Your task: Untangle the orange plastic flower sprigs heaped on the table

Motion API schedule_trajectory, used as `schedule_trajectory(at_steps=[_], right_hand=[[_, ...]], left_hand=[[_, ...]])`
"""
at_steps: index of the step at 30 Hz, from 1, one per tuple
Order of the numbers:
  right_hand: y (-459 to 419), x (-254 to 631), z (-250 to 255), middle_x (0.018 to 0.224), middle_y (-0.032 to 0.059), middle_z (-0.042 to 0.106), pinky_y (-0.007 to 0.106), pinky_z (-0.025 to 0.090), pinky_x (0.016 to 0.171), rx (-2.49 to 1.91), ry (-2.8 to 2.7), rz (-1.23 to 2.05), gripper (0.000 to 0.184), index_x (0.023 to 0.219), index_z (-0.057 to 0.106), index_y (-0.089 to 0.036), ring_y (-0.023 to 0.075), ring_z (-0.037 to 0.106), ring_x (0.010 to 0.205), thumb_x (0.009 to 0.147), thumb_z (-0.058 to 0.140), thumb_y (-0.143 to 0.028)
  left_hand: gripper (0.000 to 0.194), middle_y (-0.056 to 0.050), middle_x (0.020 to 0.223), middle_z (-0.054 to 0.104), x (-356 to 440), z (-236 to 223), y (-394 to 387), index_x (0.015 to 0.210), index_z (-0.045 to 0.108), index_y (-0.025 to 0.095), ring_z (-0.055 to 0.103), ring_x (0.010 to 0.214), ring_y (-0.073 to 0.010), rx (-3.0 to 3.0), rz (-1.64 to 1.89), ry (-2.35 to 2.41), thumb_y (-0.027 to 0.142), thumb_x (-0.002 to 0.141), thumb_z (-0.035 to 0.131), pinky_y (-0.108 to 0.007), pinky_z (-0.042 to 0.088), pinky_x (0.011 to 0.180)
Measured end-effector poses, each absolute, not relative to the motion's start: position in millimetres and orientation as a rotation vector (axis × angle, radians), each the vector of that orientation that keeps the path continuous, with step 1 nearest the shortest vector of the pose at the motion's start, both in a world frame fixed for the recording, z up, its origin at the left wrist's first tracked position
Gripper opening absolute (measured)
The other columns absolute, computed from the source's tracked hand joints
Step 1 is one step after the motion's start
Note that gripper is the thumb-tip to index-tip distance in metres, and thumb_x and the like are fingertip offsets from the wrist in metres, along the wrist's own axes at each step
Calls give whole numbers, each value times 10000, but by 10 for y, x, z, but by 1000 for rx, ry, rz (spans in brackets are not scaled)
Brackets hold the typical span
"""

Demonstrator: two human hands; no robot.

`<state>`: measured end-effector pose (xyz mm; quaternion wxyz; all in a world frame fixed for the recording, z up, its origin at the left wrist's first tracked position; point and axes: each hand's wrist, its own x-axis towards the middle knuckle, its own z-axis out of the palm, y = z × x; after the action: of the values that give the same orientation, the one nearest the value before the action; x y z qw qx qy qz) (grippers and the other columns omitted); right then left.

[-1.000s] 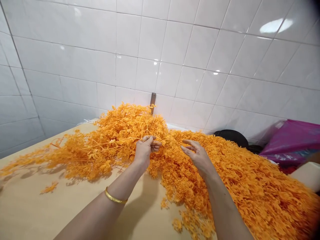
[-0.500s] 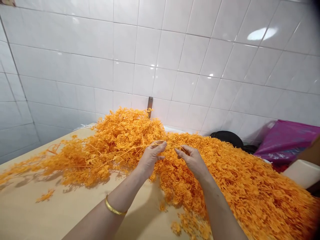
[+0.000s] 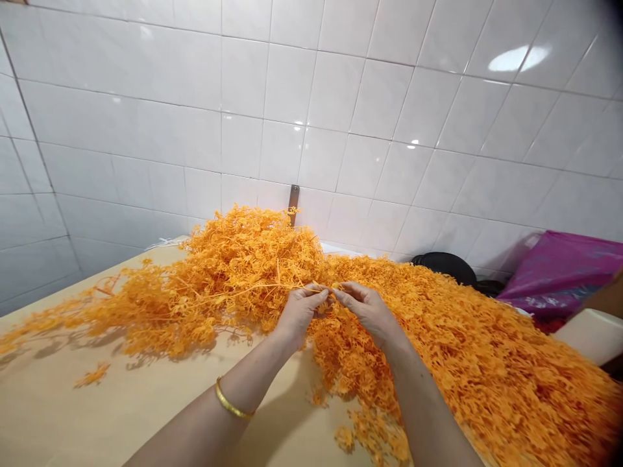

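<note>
Up close, a gold bangle point(image 3: 230, 401) is being worn on the left arm, over a tan table point(image 3: 43, 415). On the right, a big heap of lacy orange sprigs point(image 3: 487, 363) is being crossed by the right arm. A small loose sprig point(image 3: 92, 376) is being left by itself on the table, to the left of the bangle.

A bit farther, a thin orange stem point(image 3: 253, 287) is being pinched between the thumb and fingers of the left hand point(image 3: 296, 314). It is being stretched out to the left, in front of a fluffy orange bunch point(image 3: 248, 243). The fingertips of the right hand point(image 3: 372, 314) are being held together just beside the left ones (if the stem is being gripped there too, it cannot be told).

Past the heap, a black round thing point(image 3: 445, 267) and a shiny purple bag point(image 3: 559, 272) are being kept by the wall. Behind the bunch, a brown strip point(image 3: 293, 198) is being partly hidden. Light is being bounced off the white tiled wall point(image 3: 170, 130).
</note>
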<state>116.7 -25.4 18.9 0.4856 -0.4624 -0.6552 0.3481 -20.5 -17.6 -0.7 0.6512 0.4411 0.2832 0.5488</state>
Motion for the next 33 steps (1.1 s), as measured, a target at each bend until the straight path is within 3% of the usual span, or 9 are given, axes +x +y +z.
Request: schedule_trajectory(at_steps=[5, 11, 20, 22, 27, 33], right_hand=[[-206, 1109, 109, 640, -18, 544, 238, 391, 651, -979, -1383, 956, 197, 672, 561, -161, 112, 510, 643, 652, 601, -353], [-95, 1171, 22, 484, -52, 444, 209, 362, 519, -1047, -1033, 915, 240, 529, 471, -168, 79, 423, 484, 558, 638, -339], [-36, 1465, 74, 482, -72, 374, 242, 434, 476, -1110, -664, 773, 224, 571, 350, -196, 81, 449, 431, 653, 509, -331], [-89, 1618, 161, 530, -66, 416, 238, 440, 485, -1113, -633, 722, 176, 624, 388, -196, 79, 469, 456, 631, 536, -291], [-214, 1590, 315, 774, 7, 541, 205, 401, 504, -1226, -946, 532, 209, 766, 562, -186, 101, 504, 612, 593, 601, -296], [-402, 1278, 405, 561, 10, 519, 233, 369, 500, -1264, -1548, 715, 304, 607, 551, -156, 116, 476, 533, 701, 499, -440]], left_hand=[[147, -44, 750, 604, -135, -90, -194, 684, 597, 145, 555, 666, -119, 971, 1215, 530, 281, 632, 623, -241, 445, 599], [153, -71, 858, 622, -75, -138, -219, 704, 608, 137, 580, 741, -146, 989, 1200, 429, 276, 640, 623, -293, 448, 706], [165, -69, 731, 635, -5, 39, -446, 684, 631, 126, 590, 681, -150, 1151, 1375, 484, 280, 685, 572, -278, 447, 691], [156, -67, 741, 625, -18, 51, -433, 672, 625, 127, 581, 687, -145, 1137, 1383, 513, 275, 679, 577, -269, 452, 669], [189, -30, 695, 578, -73, -47, -261, 702, 628, 132, 547, 634, -116, 873, 1388, 679, 289, 598, 646, -267, 460, 611], [206, 13, 547, 521, -148, -59, -167, 753, 632, 135, 498, 552, -78, 736, 1399, 702, 242, 578, 655, -221, 426, 582]])
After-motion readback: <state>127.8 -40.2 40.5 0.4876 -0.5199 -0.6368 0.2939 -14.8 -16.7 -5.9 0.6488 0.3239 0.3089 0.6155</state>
